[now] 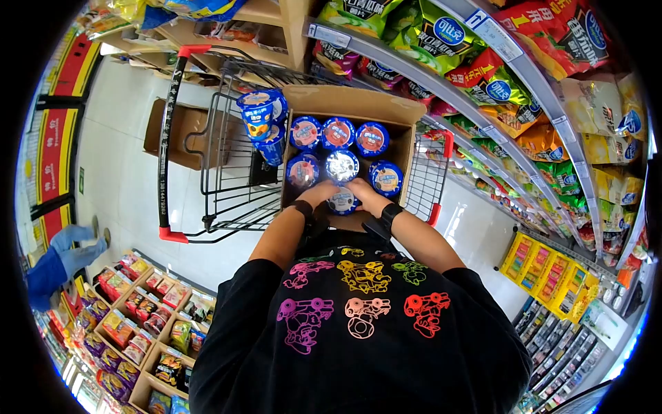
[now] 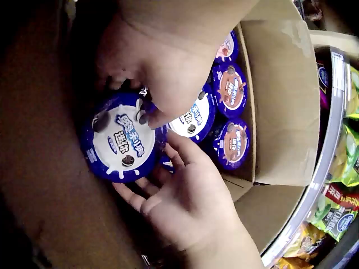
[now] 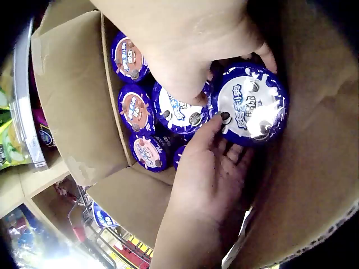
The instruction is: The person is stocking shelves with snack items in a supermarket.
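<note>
A blue cookie cup (image 1: 343,202) with a white lid printed with cookies is in the box's near row, between both hands. My left hand (image 1: 318,193) holds its left side, the thumb on the lid edge in the right wrist view. My right hand (image 1: 369,199) grips the opposite side, fingers curled around the cup (image 2: 124,137) in the left wrist view. Another white-lidded cup (image 1: 342,166) sits just beyond. Brown-lidded cups (image 3: 136,109) and pink-lidded ones line the far side of the cardboard box (image 1: 358,103). The held cup's base is hidden.
The box stands in a wire shopping cart (image 1: 238,196), with more blue cups (image 1: 261,124) stacked to its left. Shelves of chip bags (image 1: 441,34) run along the right. A cardboard carton (image 1: 165,141) lies on the floor behind the cart. A person's legs (image 1: 69,248) show far left.
</note>
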`<state>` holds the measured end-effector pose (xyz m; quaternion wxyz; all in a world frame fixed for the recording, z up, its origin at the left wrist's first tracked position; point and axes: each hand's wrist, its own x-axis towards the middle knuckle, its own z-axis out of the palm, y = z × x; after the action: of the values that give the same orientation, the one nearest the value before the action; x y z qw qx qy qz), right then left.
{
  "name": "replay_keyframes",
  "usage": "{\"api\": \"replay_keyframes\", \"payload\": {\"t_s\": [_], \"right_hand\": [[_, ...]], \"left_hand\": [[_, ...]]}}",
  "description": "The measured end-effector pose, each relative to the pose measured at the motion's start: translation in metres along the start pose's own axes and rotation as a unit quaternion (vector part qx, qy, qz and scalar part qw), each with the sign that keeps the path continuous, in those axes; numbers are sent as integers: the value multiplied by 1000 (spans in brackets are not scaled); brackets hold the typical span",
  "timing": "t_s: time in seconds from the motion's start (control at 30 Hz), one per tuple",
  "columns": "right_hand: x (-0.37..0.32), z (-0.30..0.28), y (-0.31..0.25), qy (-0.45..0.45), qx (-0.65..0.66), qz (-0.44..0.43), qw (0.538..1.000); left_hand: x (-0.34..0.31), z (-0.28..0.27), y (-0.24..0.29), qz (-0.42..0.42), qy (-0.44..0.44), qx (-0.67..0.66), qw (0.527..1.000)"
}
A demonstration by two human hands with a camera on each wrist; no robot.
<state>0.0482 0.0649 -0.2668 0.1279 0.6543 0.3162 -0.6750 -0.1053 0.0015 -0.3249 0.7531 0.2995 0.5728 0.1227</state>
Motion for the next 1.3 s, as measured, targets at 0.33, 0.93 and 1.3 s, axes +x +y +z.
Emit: {"api": "replay_keyframes", "payload": {"t_s": [0.33,0.93,1.3], "right_hand": [[-28,-5,-3,-55,54,8,997],[13,-1,26,42,-199,-208,957],[-1,-1,20,46,-37,-171,983]], "left_hand": [[-42,4,44,-116,-21,-58,991],[-35,10,43,-13,113,83,990],[-36,15,41,-113,4,-443,889]]}}
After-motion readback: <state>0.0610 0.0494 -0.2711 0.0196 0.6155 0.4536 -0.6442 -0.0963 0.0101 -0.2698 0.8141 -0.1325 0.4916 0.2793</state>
